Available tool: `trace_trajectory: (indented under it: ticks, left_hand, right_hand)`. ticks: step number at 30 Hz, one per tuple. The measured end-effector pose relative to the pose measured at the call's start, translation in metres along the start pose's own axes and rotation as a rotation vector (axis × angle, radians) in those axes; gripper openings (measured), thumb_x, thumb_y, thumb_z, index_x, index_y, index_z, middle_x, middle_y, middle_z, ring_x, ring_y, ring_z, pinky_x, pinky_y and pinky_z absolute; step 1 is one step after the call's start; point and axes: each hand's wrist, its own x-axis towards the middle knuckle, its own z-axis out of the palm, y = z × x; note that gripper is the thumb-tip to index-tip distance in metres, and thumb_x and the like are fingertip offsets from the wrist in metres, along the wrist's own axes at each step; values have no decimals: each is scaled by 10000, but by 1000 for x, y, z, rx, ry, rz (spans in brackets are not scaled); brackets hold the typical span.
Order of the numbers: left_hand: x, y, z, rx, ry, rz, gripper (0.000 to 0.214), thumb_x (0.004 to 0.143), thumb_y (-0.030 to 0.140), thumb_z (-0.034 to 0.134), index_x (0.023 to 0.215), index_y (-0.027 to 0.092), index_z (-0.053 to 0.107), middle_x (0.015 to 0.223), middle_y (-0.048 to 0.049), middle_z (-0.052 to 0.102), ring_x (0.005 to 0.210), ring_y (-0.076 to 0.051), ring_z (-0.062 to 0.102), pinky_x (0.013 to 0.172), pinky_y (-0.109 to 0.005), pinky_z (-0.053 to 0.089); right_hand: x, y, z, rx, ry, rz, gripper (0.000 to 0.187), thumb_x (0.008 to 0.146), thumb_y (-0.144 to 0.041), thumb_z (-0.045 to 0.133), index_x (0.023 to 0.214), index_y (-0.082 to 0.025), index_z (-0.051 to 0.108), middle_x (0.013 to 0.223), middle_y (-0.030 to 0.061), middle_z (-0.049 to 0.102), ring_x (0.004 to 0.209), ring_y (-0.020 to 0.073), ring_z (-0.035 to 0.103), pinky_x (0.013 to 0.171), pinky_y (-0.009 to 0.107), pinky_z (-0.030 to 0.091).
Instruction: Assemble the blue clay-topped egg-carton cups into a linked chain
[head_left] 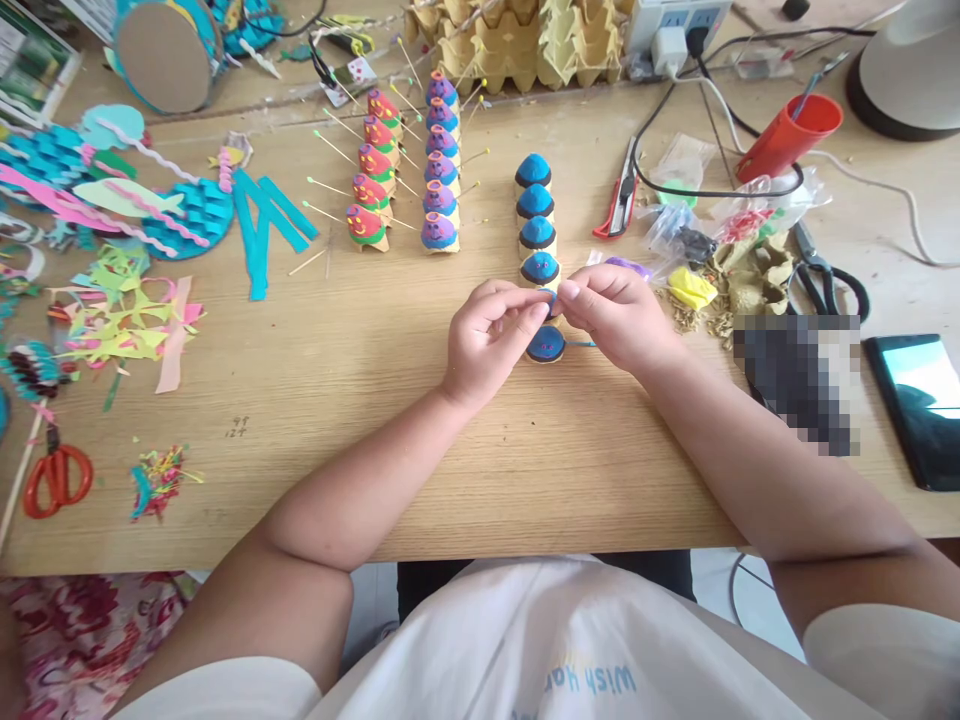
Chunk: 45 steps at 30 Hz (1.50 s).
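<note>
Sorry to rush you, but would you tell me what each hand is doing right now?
Left hand: fingers pinched at the blue-capped piece; grip unclear.
Right hand: fingers curled, pinching at the same piece; what it holds cannot be told.

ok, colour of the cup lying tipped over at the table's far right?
Orange-red cup, clearest in the head view.

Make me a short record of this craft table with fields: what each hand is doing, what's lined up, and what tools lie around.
Left hand: left hand pinches a tiny piece at its fingertips, too small to identify.
Right hand: right hand meets it above the nearest blue-painted egg-carton dome.
Lined up: a row of blue domes; a purple-and-blue dome row; a red-and-green dome row with toothpicks.
Tools: orange-handled scissors at left; black-handled scissors and red utility knife at right.
Surface: light wooden table.
</note>
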Motion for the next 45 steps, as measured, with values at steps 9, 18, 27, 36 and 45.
trace_trajectory:
  ticks: [9,18,27,36,45]
  left_hand:
    - [0,-3,1,38,31,40,173,964,434,777,954,270,832,852,-6,715,778,-106,630,664,-259,482]
    - [1,-8,2,-22,64,41,134,980,392,765,938,270,805,881,3,757,803,-103,658,727,-261,515]
    - [1,-3,0,94,46,-33,325,1009,559,669,1019,277,830,926,-30,759,874,-149,692,804,-309,559]
    - [0,-32,-4,123,9,-79,532,1028,684,531,1398,319,645,1430,-93,675,1415,-266,611,1226,-459,467]
    - [-2,-17,-3,252,-48,-76,495,1076,636,445,1331,277,670,1187,-89,748,1216,-254,653,1154,-449,465]
  right_hand:
    - [-1,-9,4,-128,-59,-37,539,819,-699,816,710,-181,716,656,-12,609,633,99,472,593,263,406]
    - [0,-3,1,-90,-32,-27,537,889,-707,744,778,-181,731,598,-45,485,584,86,409,557,260,354]
    - [1,-3,0,-135,27,5,542,766,-730,844,808,-215,682,764,4,619,727,136,529,642,290,428]
    - [7,4,-12,-622,221,-92,243,930,-378,784,787,-200,700,609,-37,477,590,114,361,611,331,278]
    - [9,10,-12,-647,207,-70,217,926,-363,759,802,-191,714,591,-44,484,594,112,371,587,312,281]
